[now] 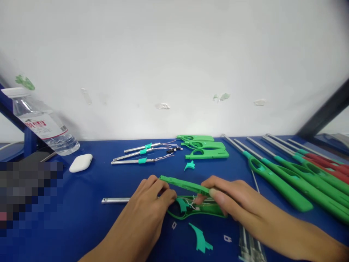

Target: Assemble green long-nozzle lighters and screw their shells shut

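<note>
My left hand (147,209) and my right hand (234,203) meet over a green lighter handle shell (199,211) lying on the blue table, its metal tube (116,200) pointing left. Between the fingertips of both hands a second green handle half (185,185) is held tilted above the lower shell. Thin wires and a teal trigger piece (182,205) show inside the lower shell. Both hands are closed in a pinch on the upper half.
Three metal tubes with teal collars and wires (141,154) and three green handle halves (203,147) lie behind. Several assembled green and red lighters (294,174) lie at right. Loose teal triggers (200,238), a water bottle (43,123), a white case (81,162) at left.
</note>
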The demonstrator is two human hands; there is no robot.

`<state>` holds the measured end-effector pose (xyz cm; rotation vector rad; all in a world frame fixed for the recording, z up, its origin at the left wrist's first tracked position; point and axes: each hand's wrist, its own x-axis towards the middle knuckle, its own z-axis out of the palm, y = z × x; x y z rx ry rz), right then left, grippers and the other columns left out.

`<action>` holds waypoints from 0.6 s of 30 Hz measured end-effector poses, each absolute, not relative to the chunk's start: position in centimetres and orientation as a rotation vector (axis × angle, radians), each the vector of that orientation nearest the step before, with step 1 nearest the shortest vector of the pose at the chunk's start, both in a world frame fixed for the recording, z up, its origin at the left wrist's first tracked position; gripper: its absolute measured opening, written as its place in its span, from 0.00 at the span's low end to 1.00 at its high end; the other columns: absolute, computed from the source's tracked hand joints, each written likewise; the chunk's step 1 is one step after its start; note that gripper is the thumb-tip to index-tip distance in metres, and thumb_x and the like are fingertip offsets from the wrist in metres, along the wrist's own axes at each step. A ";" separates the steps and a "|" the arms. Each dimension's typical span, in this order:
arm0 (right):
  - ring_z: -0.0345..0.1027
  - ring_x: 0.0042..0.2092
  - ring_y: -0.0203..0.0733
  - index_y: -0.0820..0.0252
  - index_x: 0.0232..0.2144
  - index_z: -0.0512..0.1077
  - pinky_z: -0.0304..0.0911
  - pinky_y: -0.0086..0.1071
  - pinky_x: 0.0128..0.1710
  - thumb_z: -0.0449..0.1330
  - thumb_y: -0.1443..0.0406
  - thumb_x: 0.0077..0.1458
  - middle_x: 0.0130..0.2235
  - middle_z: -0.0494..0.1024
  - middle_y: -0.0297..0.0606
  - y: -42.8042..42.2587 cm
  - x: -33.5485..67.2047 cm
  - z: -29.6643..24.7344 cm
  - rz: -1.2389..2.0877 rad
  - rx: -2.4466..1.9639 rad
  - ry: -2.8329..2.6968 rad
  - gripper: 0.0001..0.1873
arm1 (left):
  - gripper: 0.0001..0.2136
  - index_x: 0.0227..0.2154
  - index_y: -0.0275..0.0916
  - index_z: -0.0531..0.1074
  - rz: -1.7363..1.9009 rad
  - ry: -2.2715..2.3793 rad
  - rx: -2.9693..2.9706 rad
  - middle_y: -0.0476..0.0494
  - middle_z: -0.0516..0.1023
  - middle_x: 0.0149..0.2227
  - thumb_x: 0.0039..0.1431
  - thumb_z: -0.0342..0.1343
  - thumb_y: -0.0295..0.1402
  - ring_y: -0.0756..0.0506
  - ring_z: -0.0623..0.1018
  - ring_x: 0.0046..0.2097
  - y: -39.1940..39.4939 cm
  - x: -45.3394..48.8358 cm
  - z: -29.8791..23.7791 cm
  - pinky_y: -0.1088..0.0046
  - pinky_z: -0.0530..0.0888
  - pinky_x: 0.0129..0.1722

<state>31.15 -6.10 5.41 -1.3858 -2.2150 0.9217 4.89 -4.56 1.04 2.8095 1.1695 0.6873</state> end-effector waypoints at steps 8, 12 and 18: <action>0.76 0.51 0.50 0.41 0.51 0.77 0.71 0.42 0.53 0.47 0.42 0.69 0.49 0.83 0.34 -6.2 31.8 4.5 0.815 -1.396 -2.126 0.25 | 0.13 0.37 0.38 0.76 0.683 1.145 2.794 0.41 0.77 0.40 0.65 0.48 0.19 0.39 0.74 0.40 -5.4 4.8 2.0 0.56 0.71 0.41; 0.73 0.57 0.53 0.41 0.53 0.76 0.71 0.42 0.54 0.53 0.43 0.67 0.56 0.80 0.34 -5.3 32.5 4.3 0.629 -1.371 -2.056 0.22 | 0.11 0.36 0.39 0.74 0.750 1.140 2.725 0.44 0.77 0.38 0.69 0.48 0.22 0.41 0.74 0.39 -5.5 4.9 2.1 0.59 0.69 0.41; 0.75 0.51 0.46 0.43 0.52 0.75 0.70 0.39 0.50 0.60 0.51 0.67 0.51 0.81 0.31 -3.7 33.2 4.6 0.435 -1.283 -2.225 0.14 | 0.08 0.39 0.43 0.70 0.918 1.353 2.466 0.51 0.76 0.33 0.70 0.47 0.28 0.44 0.75 0.35 -5.8 4.9 3.2 0.63 0.69 0.40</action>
